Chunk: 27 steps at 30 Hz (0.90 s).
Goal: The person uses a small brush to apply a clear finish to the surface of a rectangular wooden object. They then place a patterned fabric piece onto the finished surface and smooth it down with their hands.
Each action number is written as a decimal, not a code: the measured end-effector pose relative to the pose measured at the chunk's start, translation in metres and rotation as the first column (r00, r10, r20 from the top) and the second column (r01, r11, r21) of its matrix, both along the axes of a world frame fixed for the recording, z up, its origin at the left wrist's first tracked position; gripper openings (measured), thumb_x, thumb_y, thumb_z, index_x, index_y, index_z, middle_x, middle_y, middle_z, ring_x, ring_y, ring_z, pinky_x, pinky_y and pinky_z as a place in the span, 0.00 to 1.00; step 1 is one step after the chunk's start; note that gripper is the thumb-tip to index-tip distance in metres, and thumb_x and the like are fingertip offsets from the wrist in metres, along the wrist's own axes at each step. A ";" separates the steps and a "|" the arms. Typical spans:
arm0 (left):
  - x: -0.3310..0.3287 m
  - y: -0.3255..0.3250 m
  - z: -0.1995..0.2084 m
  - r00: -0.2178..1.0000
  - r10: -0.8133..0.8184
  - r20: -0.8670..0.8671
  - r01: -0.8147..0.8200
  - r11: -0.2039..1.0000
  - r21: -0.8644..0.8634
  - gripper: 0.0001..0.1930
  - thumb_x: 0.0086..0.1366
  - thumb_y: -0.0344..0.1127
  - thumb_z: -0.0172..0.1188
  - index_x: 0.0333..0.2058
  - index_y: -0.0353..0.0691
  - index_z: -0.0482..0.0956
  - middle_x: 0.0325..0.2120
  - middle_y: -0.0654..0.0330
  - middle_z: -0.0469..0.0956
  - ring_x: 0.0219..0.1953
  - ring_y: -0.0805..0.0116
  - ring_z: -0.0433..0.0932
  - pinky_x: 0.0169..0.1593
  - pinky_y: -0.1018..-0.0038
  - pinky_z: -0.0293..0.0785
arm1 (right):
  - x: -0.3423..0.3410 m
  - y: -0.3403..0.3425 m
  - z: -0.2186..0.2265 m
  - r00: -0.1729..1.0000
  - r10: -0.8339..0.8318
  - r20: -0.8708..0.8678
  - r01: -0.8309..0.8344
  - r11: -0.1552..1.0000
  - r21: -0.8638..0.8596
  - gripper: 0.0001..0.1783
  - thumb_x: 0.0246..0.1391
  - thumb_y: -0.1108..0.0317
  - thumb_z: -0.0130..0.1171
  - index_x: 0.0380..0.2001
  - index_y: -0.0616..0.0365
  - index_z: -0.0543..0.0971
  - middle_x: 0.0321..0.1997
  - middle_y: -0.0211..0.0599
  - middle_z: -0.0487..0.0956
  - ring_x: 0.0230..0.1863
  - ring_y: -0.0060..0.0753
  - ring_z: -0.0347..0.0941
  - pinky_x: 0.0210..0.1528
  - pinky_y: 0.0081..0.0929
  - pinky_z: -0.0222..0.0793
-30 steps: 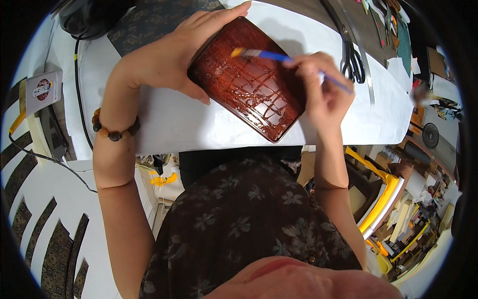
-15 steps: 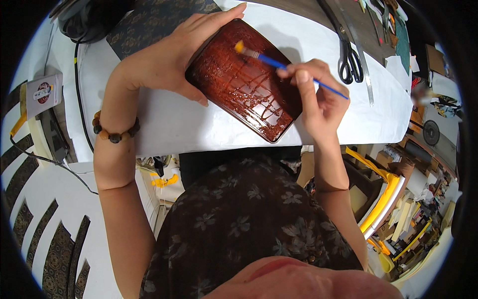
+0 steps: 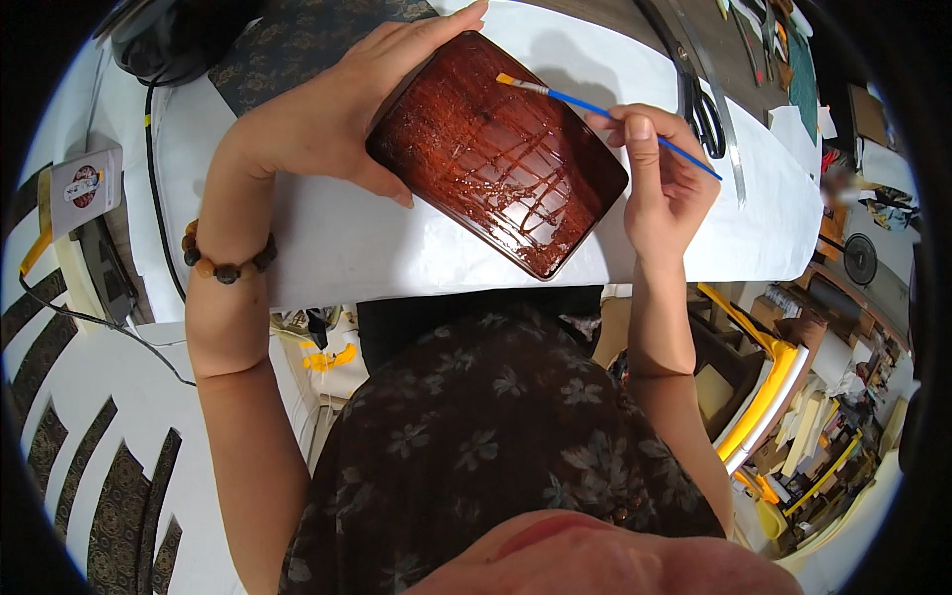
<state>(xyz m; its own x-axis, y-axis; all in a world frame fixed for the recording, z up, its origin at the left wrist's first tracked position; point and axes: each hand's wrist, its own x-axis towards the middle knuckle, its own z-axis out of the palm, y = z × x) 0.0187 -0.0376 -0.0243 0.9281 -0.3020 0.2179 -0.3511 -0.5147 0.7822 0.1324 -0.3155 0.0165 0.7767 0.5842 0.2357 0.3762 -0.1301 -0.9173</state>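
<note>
A dark reddish-brown rectangular box or lid point(image 3: 476, 129) with rounded corners lies tilted on the white-covered table. Its top is glossy and wet-looking, with crossing streaks toward the near end. My left hand point(image 3: 322, 124) spans the upper-left end, thumb on the near side and fingers at the far corner, gripping it. In my right hand point(image 3: 666, 183), a thin blue paintbrush point(image 3: 585, 104) is pinched by its handle. The brush's yellowish bristles are over the top near the far long edge; whether they touch it I cannot tell. A bead bracelet circles my left wrist.
Black-handled scissors point(image 3: 706, 124) and a metal ruler point(image 3: 732, 149) lie to the right of the box. Dark patterned material point(image 3: 297, 55) is behind my left hand, beside a black object point(image 3: 178, 40) with a cable. Cut patterned strips point(image 3: 119, 506) lie at lower left. Crowded shelves fill the right.
My right hand and the paintbrush have moved right and slightly away from me, carrying the bristles from mid-top toward the far edge. The box and my left hand have hardly moved.
</note>
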 end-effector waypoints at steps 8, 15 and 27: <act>0.000 0.003 -0.006 1.000 -0.012 0.029 0.012 1.000 0.013 0.74 0.27 0.38 0.84 0.75 0.49 0.47 0.75 0.56 0.48 0.74 0.52 0.50 0.76 0.57 0.47 | -0.003 0.001 0.001 0.998 -0.038 -0.049 0.040 0.998 0.045 0.09 0.67 0.70 0.56 0.35 0.62 0.82 0.33 0.38 0.85 0.31 0.23 0.75 0.41 0.21 0.70; 0.000 0.003 -0.004 0.999 -0.012 0.032 0.011 1.000 0.019 0.75 0.26 0.37 0.84 0.75 0.51 0.46 0.75 0.56 0.48 0.74 0.53 0.51 0.75 0.56 0.49 | -0.008 -0.008 0.006 0.997 0.048 -0.054 -0.044 0.997 0.070 0.09 0.68 0.72 0.55 0.37 0.65 0.81 0.35 0.41 0.85 0.35 0.23 0.76 0.41 0.22 0.71; 0.004 0.007 0.016 0.993 -0.086 -0.076 0.091 0.994 0.060 0.74 0.42 0.58 0.81 0.72 0.26 0.35 0.71 0.33 0.44 0.72 0.41 0.47 0.73 0.57 0.43 | -0.013 -0.009 -0.005 0.927 0.357 0.114 -0.359 0.933 -0.010 0.08 0.66 0.73 0.56 0.34 0.64 0.81 0.34 0.40 0.84 0.35 0.25 0.75 0.41 0.24 0.71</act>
